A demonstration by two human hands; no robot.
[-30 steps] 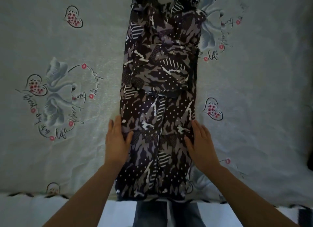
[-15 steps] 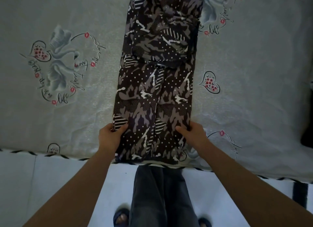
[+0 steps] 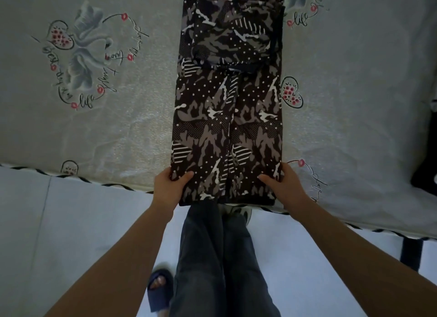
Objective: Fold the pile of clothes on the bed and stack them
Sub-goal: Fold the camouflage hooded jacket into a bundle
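Dark camouflage fabric, dotted and striped in white and grey, runs in a long narrow strip down the middle of the bed: the garment [image 3: 228,118] lies flat on the pale sheet [image 3: 354,103], folded lengthwise, its far end cut off by the top of the frame and its near hem reaching the mattress edge. A person standing at the bedside holds that near end by both corners. The left hand [image 3: 169,186] pinches the left corner, its thumb lying on top of the cloth and its fingers tucked beneath — how far they curl under cannot be seen. The right hand [image 3: 282,185] grips the opposite corner the same way, thumb across the fabric, fingers wrapped around the edge. Both forearms reach in from the bottom corners of the view.

Across the garment's upper half a folded-over layer ends in a dark hemmed edge. The sheet is printed with grey swans [image 3: 87,49], red-dotted hearts and looping script, and its border carries a black-and-white striped trim [image 3: 78,178]. A dark object [image 3: 424,165] sits at the right edge of the bed — what it is cannot be told. Below the mattress, the person's dark trousers [image 3: 220,257] and a blue slipper [image 3: 159,287] stand on a light floor [image 3: 71,222].
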